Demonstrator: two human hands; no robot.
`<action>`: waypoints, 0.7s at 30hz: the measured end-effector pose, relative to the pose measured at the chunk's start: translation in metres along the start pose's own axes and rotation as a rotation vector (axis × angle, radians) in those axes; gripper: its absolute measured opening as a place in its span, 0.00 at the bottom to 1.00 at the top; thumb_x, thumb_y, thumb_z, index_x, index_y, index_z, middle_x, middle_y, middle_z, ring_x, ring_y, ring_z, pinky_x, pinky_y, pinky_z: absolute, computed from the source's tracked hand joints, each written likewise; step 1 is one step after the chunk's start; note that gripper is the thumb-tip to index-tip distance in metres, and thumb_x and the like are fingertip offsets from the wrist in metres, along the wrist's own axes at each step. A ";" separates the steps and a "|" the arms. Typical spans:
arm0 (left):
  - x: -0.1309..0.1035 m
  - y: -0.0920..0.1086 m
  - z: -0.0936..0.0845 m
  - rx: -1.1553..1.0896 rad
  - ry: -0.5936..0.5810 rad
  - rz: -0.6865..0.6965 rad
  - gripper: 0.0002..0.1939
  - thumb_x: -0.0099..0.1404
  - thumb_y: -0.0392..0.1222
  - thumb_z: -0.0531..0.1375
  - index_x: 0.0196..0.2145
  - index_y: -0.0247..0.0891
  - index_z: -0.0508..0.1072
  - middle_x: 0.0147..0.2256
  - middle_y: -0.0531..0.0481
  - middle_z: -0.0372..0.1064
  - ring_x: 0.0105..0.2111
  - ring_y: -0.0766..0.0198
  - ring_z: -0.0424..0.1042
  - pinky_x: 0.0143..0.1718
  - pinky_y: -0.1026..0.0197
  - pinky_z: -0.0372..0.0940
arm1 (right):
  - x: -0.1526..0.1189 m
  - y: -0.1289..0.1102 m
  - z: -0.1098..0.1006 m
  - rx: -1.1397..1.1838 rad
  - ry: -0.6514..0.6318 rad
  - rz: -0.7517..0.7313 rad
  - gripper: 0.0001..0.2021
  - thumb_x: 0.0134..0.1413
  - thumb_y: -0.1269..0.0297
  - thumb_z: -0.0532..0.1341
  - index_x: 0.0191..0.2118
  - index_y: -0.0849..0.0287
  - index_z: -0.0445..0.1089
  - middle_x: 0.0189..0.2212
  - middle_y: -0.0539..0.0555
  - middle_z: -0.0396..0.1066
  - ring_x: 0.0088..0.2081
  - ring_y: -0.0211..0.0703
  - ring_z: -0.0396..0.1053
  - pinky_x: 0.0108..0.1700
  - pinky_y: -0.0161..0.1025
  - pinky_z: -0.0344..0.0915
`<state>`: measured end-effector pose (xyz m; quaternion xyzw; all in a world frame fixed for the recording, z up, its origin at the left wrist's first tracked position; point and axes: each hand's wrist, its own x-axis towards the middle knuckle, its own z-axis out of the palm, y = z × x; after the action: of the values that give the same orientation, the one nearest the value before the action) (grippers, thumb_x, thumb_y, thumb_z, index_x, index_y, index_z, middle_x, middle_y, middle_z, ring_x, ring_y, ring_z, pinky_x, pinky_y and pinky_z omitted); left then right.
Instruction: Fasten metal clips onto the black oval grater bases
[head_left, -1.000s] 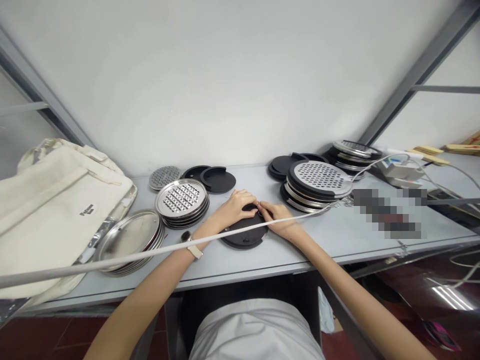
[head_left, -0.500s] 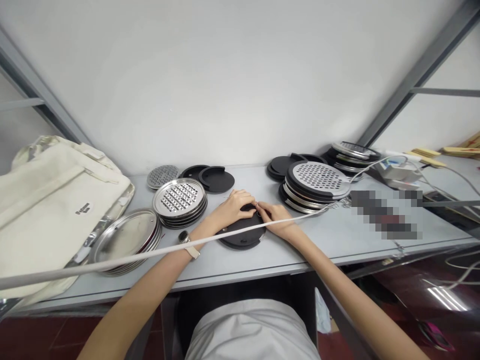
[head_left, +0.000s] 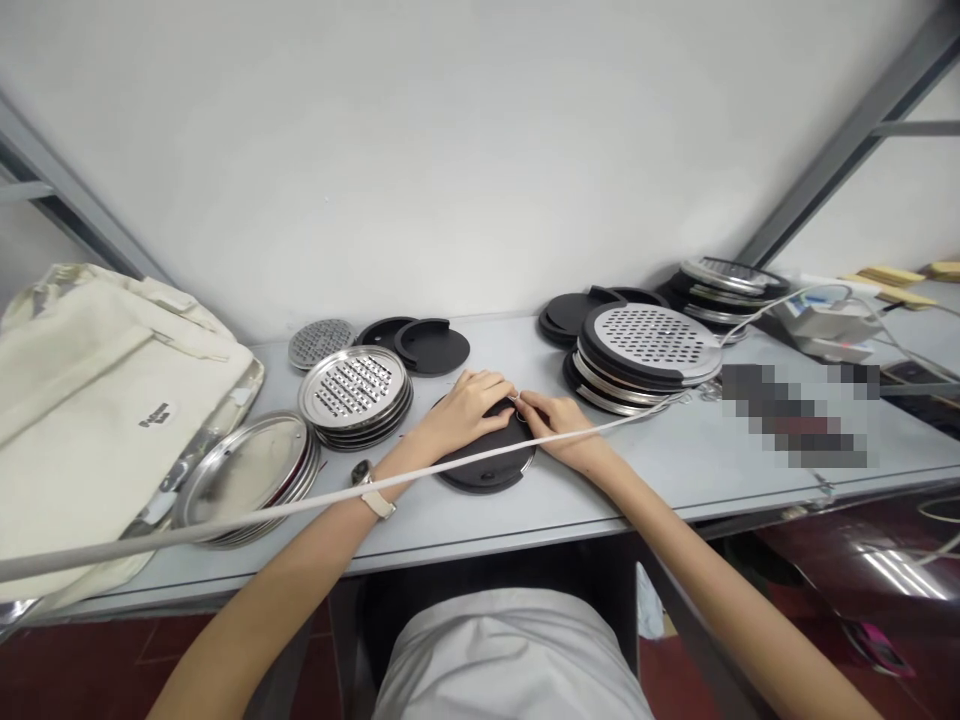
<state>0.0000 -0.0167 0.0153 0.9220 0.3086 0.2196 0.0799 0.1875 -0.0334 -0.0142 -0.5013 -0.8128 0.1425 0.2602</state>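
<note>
A round black disc (head_left: 489, 472) with a thin metal edge lies on the table in front of me, partly hidden by my hands. My left hand (head_left: 474, 408) rests over the disc's upper part, with its fingers curled against it and the fingertips at its far right rim. At that same rim, the thumb and forefinger of my right hand (head_left: 564, 428) pinch a small metal ring (head_left: 517, 398). Both hands' fingertips nearly meet there, and their fine contact is partly hidden. A white cable (head_left: 465, 462) stretches across the view in front of the disc.
Left on the table (head_left: 577, 490) are a stack of grater plates (head_left: 354, 388), plain metal discs (head_left: 244, 470) and a cream bag (head_left: 97, 400). Perforated plates with black rims (head_left: 651, 340) are stacked on the right. Black round covers (head_left: 433, 347) lie along the wall.
The view has shifted slightly, moving the right-hand stacks outward. Both hands stay at the disc's rim, with fingertips still close together around the small ring.
</note>
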 end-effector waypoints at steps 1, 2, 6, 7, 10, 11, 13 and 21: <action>0.000 0.000 0.001 -0.005 -0.003 -0.008 0.05 0.67 0.36 0.54 0.41 0.39 0.66 0.39 0.48 0.66 0.43 0.59 0.65 0.49 0.56 0.55 | 0.001 0.000 -0.002 0.017 -0.005 -0.015 0.14 0.63 0.64 0.48 0.31 0.58 0.69 0.23 0.53 0.71 0.23 0.40 0.65 0.29 0.34 0.54; 0.001 0.000 0.001 -0.009 -0.005 -0.012 0.06 0.67 0.36 0.54 0.42 0.39 0.66 0.40 0.48 0.67 0.44 0.58 0.65 0.49 0.56 0.55 | 0.002 0.001 -0.004 0.027 -0.019 -0.017 0.15 0.62 0.64 0.49 0.29 0.58 0.68 0.22 0.53 0.70 0.23 0.40 0.64 0.28 0.34 0.53; 0.002 -0.002 0.004 -0.013 0.004 -0.012 0.09 0.66 0.36 0.55 0.45 0.38 0.64 0.42 0.47 0.66 0.45 0.57 0.64 0.50 0.55 0.56 | 0.006 0.006 -0.011 0.039 -0.117 -0.032 0.15 0.62 0.63 0.49 0.27 0.59 0.66 0.19 0.50 0.66 0.20 0.36 0.60 0.26 0.34 0.50; 0.002 -0.002 0.005 -0.011 0.008 -0.015 0.09 0.66 0.36 0.55 0.45 0.37 0.64 0.43 0.46 0.66 0.46 0.57 0.64 0.50 0.55 0.56 | 0.007 0.008 -0.013 0.038 -0.145 -0.046 0.15 0.62 0.63 0.49 0.27 0.59 0.66 0.18 0.50 0.65 0.19 0.35 0.59 0.25 0.33 0.50; 0.002 -0.002 0.005 -0.003 0.017 -0.042 0.09 0.66 0.37 0.55 0.45 0.36 0.64 0.42 0.46 0.66 0.45 0.57 0.64 0.50 0.55 0.57 | 0.010 0.016 -0.014 0.050 -0.203 -0.106 0.14 0.63 0.63 0.48 0.29 0.59 0.65 0.18 0.48 0.62 0.18 0.34 0.56 0.24 0.33 0.49; 0.002 -0.002 0.005 0.008 0.016 -0.055 0.09 0.66 0.38 0.55 0.44 0.36 0.64 0.41 0.46 0.66 0.45 0.57 0.64 0.49 0.54 0.57 | 0.011 0.018 -0.014 0.056 -0.215 -0.127 0.14 0.62 0.63 0.49 0.29 0.59 0.65 0.18 0.48 0.61 0.19 0.34 0.56 0.24 0.33 0.49; 0.003 -0.002 0.005 0.039 0.000 -0.072 0.08 0.67 0.38 0.55 0.44 0.36 0.65 0.40 0.46 0.65 0.44 0.56 0.64 0.48 0.53 0.58 | 0.013 0.021 -0.013 0.064 -0.229 -0.161 0.12 0.62 0.64 0.49 0.28 0.60 0.63 0.19 0.48 0.61 0.20 0.34 0.57 0.25 0.32 0.50; 0.003 -0.003 0.004 0.108 -0.007 -0.201 0.11 0.68 0.39 0.52 0.47 0.35 0.64 0.39 0.45 0.66 0.42 0.55 0.65 0.45 0.52 0.60 | 0.029 0.024 0.000 0.123 -0.185 -0.163 0.12 0.59 0.67 0.51 0.24 0.58 0.57 0.17 0.45 0.54 0.19 0.33 0.53 0.25 0.33 0.49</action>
<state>0.0024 -0.0127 0.0124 0.8901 0.4108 0.1901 0.0528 0.1949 0.0035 -0.0178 -0.4014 -0.8611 0.2160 0.2251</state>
